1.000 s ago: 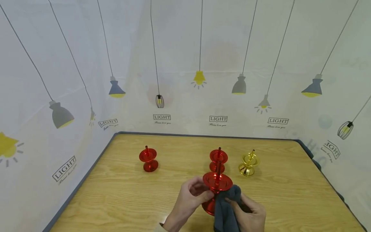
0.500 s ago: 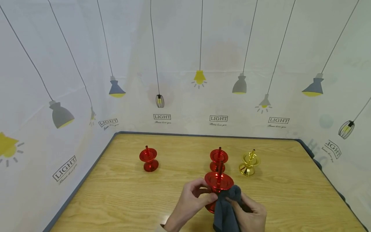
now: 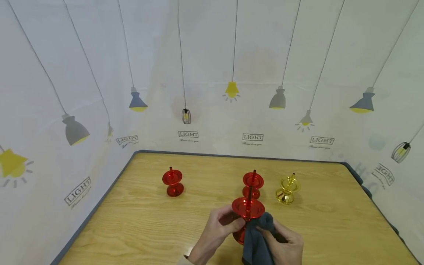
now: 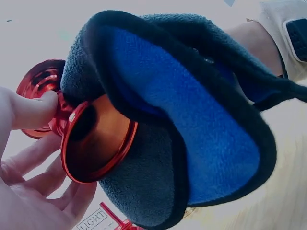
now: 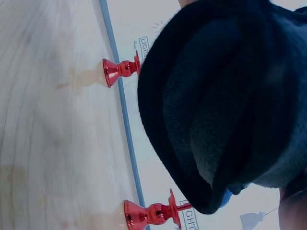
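In the head view my left hand [image 3: 213, 230] pinches a shiny red metal candlestick [image 3: 248, 209] by its narrow stem, below the dish. Its spike points up, and the table shows around it. My right hand [image 3: 287, 244] grips a dark grey-blue cloth [image 3: 255, 241], bunched against the candlestick's right side under the dish. From the left wrist, the hollow base [image 4: 98, 139] faces the camera, with the thumb on the stem. There the cloth's bright blue side [image 4: 201, 129] and black edging show. Dark cloth folds [image 5: 216, 105] fill much of the right wrist view and hide the held candlestick.
Upright on the wooden table [image 3: 149, 228] stand a red candlestick [image 3: 175, 189] at the left, another red candlestick [image 3: 253, 180] just behind the held one, and a gold candlestick [image 3: 286, 193] to its right. A white, lamp-printed sheet [image 3: 212, 55] rises behind the table and along its sides.
The held candlestick shifts slightly right, then back left, its tilt changing a little, while the cloth stays against it. The head view has turned slightly. The standing candlesticks keep their places.
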Action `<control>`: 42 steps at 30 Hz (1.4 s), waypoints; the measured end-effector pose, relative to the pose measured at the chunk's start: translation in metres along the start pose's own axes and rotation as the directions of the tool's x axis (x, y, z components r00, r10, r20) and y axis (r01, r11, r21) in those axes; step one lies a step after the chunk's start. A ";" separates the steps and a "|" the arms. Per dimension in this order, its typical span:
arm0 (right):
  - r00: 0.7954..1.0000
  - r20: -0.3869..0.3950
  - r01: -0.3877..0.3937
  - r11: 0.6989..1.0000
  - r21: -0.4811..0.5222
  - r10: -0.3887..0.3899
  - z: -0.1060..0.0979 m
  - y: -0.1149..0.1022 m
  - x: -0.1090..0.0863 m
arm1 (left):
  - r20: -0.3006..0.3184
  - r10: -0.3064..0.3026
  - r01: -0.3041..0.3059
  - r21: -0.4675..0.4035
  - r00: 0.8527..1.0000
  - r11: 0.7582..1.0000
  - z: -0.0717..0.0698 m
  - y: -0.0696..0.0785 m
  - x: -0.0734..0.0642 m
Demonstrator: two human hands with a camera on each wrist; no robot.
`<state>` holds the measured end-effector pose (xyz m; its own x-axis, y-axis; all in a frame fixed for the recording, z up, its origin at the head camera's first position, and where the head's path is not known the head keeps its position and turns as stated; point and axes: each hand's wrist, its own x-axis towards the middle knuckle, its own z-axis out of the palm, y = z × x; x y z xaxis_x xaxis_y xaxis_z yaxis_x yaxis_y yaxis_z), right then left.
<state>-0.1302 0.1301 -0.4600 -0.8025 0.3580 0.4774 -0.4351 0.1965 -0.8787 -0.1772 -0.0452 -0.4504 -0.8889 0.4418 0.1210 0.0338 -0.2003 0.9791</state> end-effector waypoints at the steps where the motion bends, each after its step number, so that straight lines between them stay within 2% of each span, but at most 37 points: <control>1: 1.000 0.001 -0.001 1.000 -0.015 0.001 0.000 0.001 0.000 | 0.003 -0.010 0.010 -0.001 1.000 1.000 0.001 0.000 0.000; 6: 1.000 -0.016 0.008 0.998 -0.068 -0.009 -0.002 0.004 -0.002 | 0.007 -0.026 0.026 0.029 1.000 0.999 0.007 -0.001 -0.002; 12: 0.998 -0.059 -0.016 0.997 -0.079 0.012 0.002 0.002 -0.002 | -0.034 -0.002 0.004 0.036 0.999 0.999 0.012 -0.003 -0.003; 14: 0.999 -0.045 0.009 0.998 -0.067 -0.012 0.003 0.002 -0.002 | -0.059 -0.011 0.012 0.011 0.998 1.000 0.012 -0.002 -0.004; 19: 0.998 0.008 0.064 0.998 -0.017 -0.064 0.006 0.001 -0.002 | -0.112 -0.078 0.071 -0.062 0.991 0.996 0.009 0.001 -0.006; 21: 0.998 0.013 0.063 0.998 -0.008 -0.063 0.006 0.001 -0.002 | -0.135 -0.084 0.077 -0.057 0.987 0.995 0.008 0.003 -0.006; 26: 0.996 0.020 0.087 0.996 0.027 -0.087 0.005 0.003 -0.001 | -0.187 -0.032 0.030 -0.013 0.982 0.999 0.008 0.003 -0.004; 30: 0.992 0.048 0.110 0.992 0.053 -0.113 0.003 0.004 -0.001 | -0.152 0.010 -0.008 0.017 0.988 1.000 0.006 0.002 -0.004; 37: 0.993 0.069 0.090 0.994 0.063 -0.094 -0.002 0.001 -0.002 | -0.045 -0.032 0.033 0.032 0.998 0.999 -0.001 0.005 -0.003; 42: 0.990 0.054 0.126 0.988 0.091 -0.131 -0.001 0.003 -0.002 | -0.015 -0.009 0.008 -0.005 1.000 1.000 -0.001 0.002 -0.002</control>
<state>-0.1297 0.1310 -0.4633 -0.7592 0.2793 0.5879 -0.5680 0.1566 -0.8080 -0.1752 -0.0473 -0.4485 -0.8961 0.4299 0.1102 0.0241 -0.2006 0.9794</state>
